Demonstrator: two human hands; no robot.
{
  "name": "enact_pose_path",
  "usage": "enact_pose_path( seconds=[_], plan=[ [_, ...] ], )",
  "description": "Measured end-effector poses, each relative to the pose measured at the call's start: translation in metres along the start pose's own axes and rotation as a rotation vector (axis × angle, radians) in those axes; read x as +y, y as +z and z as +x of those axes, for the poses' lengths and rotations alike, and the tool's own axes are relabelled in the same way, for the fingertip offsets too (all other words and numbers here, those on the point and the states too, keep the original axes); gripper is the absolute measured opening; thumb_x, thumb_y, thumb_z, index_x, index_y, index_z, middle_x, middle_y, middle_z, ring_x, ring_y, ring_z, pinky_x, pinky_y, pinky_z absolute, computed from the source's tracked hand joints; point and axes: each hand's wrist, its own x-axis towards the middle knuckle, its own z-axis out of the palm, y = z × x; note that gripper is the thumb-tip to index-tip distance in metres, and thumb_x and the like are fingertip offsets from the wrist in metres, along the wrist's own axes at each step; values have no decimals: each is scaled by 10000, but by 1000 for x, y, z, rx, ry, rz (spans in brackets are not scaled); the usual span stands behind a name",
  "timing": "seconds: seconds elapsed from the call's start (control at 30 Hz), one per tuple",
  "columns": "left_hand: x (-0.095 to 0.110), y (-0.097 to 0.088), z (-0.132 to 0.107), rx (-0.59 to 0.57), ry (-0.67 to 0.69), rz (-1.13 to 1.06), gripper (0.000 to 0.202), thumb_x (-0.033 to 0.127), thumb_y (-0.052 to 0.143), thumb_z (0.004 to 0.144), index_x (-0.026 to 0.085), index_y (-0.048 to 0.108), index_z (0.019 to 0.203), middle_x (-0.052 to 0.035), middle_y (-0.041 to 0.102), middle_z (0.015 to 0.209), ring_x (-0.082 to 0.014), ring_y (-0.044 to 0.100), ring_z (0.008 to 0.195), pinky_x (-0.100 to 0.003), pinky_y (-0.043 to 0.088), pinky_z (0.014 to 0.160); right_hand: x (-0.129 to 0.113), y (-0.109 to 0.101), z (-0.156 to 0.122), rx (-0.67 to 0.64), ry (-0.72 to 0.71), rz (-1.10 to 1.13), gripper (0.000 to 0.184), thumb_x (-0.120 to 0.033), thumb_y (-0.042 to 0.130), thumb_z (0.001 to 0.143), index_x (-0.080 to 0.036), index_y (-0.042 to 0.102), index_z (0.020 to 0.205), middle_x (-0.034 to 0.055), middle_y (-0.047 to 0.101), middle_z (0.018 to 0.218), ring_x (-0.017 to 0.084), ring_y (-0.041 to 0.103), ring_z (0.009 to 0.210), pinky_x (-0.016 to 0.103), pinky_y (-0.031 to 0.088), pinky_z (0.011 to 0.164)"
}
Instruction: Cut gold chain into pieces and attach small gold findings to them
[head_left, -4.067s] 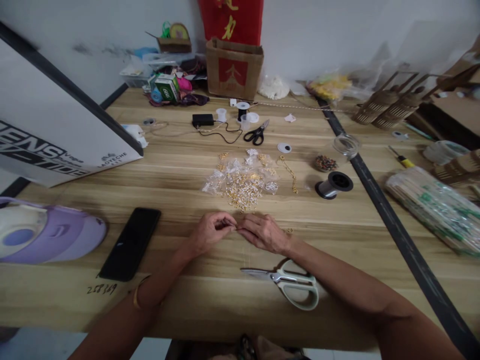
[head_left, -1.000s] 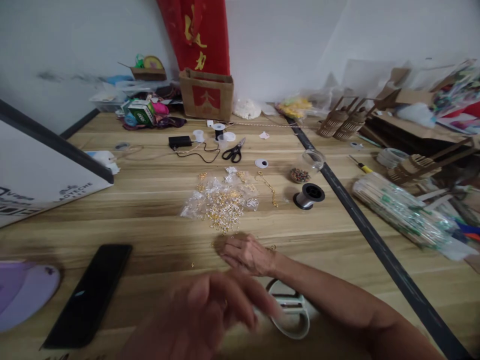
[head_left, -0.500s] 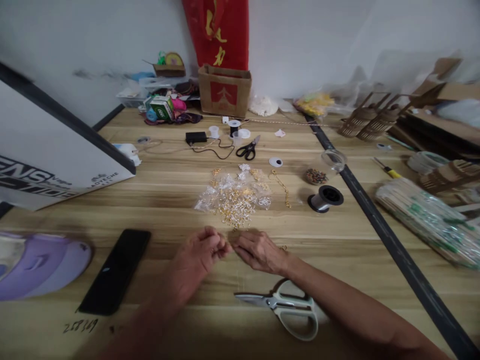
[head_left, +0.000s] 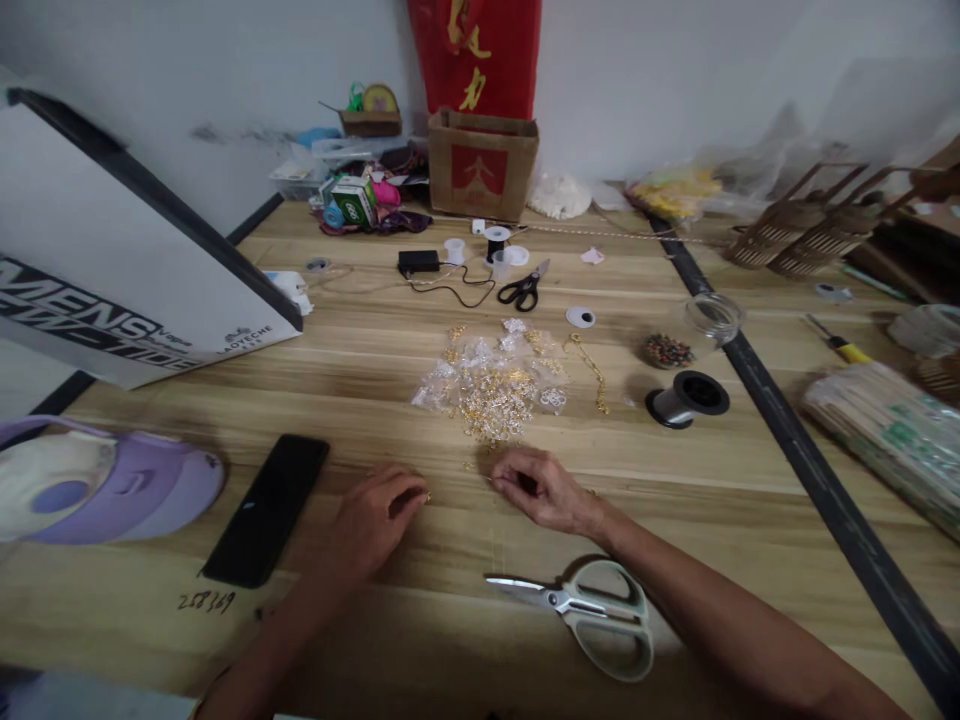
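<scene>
Low over the wooden table, my left hand (head_left: 379, 515) pinches a small gold bead (head_left: 428, 497) between thumb and fingertips; its exact shape is too small to make out. My right hand (head_left: 546, 490) is closed in a pinch, with a thin gold-looking bit at its fingertips that I cannot identify. Just beyond both hands lies a pile of gold and clear beads (head_left: 495, 405) with small plastic bags around it. White-handled scissors (head_left: 607, 610) rest nearer to me, below my right wrist. Faint thin thread or wire runs on the wood above their blades.
A black phone (head_left: 268, 510) and a purple visor (head_left: 157, 490) lie at left, beside a large white box (head_left: 150, 250). To the right stand a wire spool (head_left: 686, 398) and a jar of dark beads (head_left: 670, 350). Black scissors (head_left: 525, 287) and a gold chain (head_left: 592, 375) lie farther back.
My hands, close together before, have moved apart, the left one leftward and the right one rightward. The whole view has shifted, so the table things appear farther right.
</scene>
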Motion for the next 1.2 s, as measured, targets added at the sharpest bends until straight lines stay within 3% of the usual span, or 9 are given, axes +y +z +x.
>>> enact_pose_path(
  seconds=[0.2,0.4,0.57,0.73,1.0,1.2],
  plan=[
    [9,2,2,-120,51,181,148,180,486,841,170,632,814,-51,629,867,-205,571,870,-348,436,831,8,2,-3,-6,103,88,134,-219,498,878,-149,546,775,-1,495,662,95,421,576,210,346,530],
    [8,2,2,-180,94,235,210,157,434,861,174,602,736,-35,594,814,-181,562,812,-304,425,766,12,2,-3,-21,172,180,157,-260,506,878,-142,551,786,-8,481,651,91,395,570,205,328,515],
    [4,-2,1,-208,91,252,196,159,455,847,177,619,740,-35,617,806,-182,568,779,-294,413,734,11,-2,1,-4,124,225,196,-283,527,878,-134,569,757,30,531,725,115,459,660,230,378,598],
    [17,-7,13,-206,120,235,211,198,458,856,174,635,744,-32,629,793,-173,571,766,-289,420,749,8,-4,5,2,104,255,226,-323,538,878,-130,589,773,45,546,759,126,482,689,245,399,622],
    [28,22,56,-145,165,-6,194,155,522,801,182,660,934,-43,699,905,-169,635,800,-266,474,746,11,0,2,12,158,227,205,-319,536,874,-130,593,818,28,556,751,111,483,658,216,378,583],
    [21,37,65,-104,177,-41,236,106,493,794,161,663,949,-58,708,899,-167,637,793,-271,477,738,11,3,-4,-47,149,72,154,-256,475,900,-143,566,847,10,559,729,97,465,620,202,367,575]
  ],
)
